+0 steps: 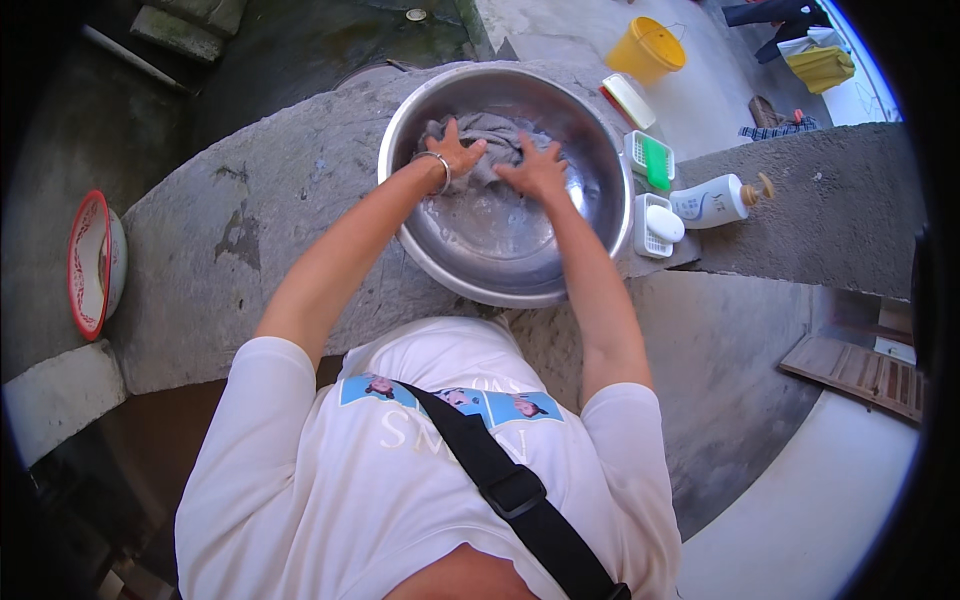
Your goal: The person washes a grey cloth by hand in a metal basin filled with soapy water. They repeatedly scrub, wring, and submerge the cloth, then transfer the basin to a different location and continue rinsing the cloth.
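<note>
A grey wet cloth (492, 132) lies bunched in shallow water inside a wide stainless-steel basin (508, 290). My left hand (456, 156), with a silver bangle at the wrist, rests on the left side of the cloth, fingers apart. Against the cloth's right side is my right hand (538, 172), its fingers spread and pointing away from me. Some fingertips on both hands are partly lost in the folds.
The basin stands on a rough concrete ledge (300, 225). Beside it on the right are a soap dish with a white bar (664, 224), a green bar (656, 163), a white pump bottle (712, 202) and a brush (628, 102). Farther off are a yellow bucket (646, 52) and a red-rimmed enamel basin (92, 265).
</note>
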`<state>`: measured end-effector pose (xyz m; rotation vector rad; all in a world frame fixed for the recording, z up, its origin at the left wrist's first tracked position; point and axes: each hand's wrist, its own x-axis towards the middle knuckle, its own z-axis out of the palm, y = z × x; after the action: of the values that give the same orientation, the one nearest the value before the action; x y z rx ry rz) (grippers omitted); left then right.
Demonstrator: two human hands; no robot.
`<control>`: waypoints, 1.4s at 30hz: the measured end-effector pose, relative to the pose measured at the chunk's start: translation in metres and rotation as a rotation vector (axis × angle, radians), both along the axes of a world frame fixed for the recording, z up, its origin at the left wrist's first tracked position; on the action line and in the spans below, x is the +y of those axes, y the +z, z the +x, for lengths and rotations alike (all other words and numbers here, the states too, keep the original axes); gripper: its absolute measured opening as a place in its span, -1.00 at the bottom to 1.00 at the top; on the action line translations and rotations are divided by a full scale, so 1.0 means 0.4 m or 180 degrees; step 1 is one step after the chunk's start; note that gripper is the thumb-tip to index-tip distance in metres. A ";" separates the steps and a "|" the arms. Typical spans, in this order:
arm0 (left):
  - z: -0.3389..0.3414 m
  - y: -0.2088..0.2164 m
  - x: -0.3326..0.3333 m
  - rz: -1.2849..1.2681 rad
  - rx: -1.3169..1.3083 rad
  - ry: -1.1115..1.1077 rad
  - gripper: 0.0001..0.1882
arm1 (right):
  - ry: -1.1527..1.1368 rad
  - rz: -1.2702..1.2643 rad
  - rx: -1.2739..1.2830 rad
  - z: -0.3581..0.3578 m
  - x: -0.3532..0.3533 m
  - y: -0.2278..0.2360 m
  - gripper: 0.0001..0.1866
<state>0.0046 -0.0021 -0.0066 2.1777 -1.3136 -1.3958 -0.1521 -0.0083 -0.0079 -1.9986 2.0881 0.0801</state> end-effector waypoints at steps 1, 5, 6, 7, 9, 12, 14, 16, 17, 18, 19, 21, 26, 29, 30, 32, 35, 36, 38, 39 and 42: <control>-0.017 0.030 0.016 0.0279 0.0510 0.0334 -0.12 | -0.0003 0.0225 -0.0228 0.021 0.012 0.007 -0.47; -0.044 -0.018 -0.003 0.0859 0.2529 0.1327 -0.23 | 0.0012 -0.0008 -0.2613 0.063 0.009 -0.043 -0.63; -0.020 -0.047 -0.018 0.1000 0.2940 0.1312 -0.28 | 0.0143 -0.0596 -0.2603 0.091 0.041 -0.016 -0.67; 0.003 -0.077 -0.027 0.1148 0.3354 0.1276 -0.30 | 0.0293 -0.1081 -0.2688 0.116 0.067 0.028 -0.72; 0.004 -0.042 -0.018 0.0869 0.3875 0.1289 -0.37 | 0.0491 -0.1406 -0.2628 0.142 0.121 0.095 -0.76; 0.029 -0.071 -0.033 0.0923 0.4260 0.0911 -0.42 | 0.0800 -0.1749 -0.2641 0.188 0.182 0.168 -0.83; 0.018 0.011 -0.011 0.0805 0.4373 0.0359 -0.60 | 0.0736 -0.1866 -0.2673 0.197 0.192 0.177 -0.85; 0.040 -0.020 -0.009 0.0457 0.5294 -0.0618 -0.69 | 0.0529 -0.1908 -0.2770 0.208 0.179 0.182 -0.87; 0.032 -0.024 -0.002 0.0702 0.5726 -0.0309 -0.74 | 0.0587 -0.2145 -0.2828 0.210 0.168 0.201 -0.82; 0.024 -0.029 0.008 0.0394 0.5272 -0.0005 -0.75 | 0.0533 -0.2147 -0.2756 0.210 0.158 0.197 -0.82; 0.010 -0.006 0.022 0.0106 0.4818 0.0265 -0.77 | 0.0471 -0.2161 -0.2665 0.205 0.144 0.191 -0.82; -0.014 0.015 0.022 -0.0081 0.4189 0.0673 -0.79 | 0.0355 -0.2181 -0.2490 0.197 0.110 0.168 -0.82; -0.044 0.035 0.006 0.0377 0.3321 0.1395 -0.83 | 0.0420 -0.1797 -0.1565 0.096 -0.034 0.026 -0.82; -0.040 0.053 0.030 0.0330 0.3550 0.1425 -0.72 | 0.0061 -0.0802 -0.0812 0.024 -0.035 -0.008 -0.64; -0.041 0.057 0.030 0.0187 0.3593 0.1458 -0.70 | -0.0024 -0.0647 -0.0758 0.009 -0.047 -0.019 -0.59; -0.008 0.055 0.027 0.0449 0.3406 0.1739 -0.64 | -0.0228 -0.0287 -0.0644 -0.015 -0.034 -0.018 -0.47; 0.052 0.029 0.030 0.0745 0.3932 0.1683 -0.45 | 0.0042 0.0092 -0.0550 -0.016 -0.002 -0.016 -0.32; 0.044 0.011 0.030 0.0579 0.3479 0.1622 -0.41 | 0.0286 0.0040 -0.0319 -0.012 0.009 -0.029 -0.31; 0.009 -0.016 0.019 0.0242 0.2627 0.1449 -0.34 | 0.0547 0.0290 -0.1337 -0.054 -0.031 -0.115 -0.27; 0.014 -0.033 0.018 0.0094 0.2931 0.1143 -0.23 | 0.0603 0.0439 -0.1726 -0.087 -0.061 -0.137 -0.27; 0.021 -0.118 0.008 -0.0220 0.1721 0.1472 -0.18 | 0.0318 0.0106 -0.1115 -0.045 -0.041 -0.045 -0.31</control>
<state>0.0130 0.0012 -0.0538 1.7220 -0.6092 -1.5492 -0.1700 -0.0248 -0.0261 -1.9329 1.7585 -0.2017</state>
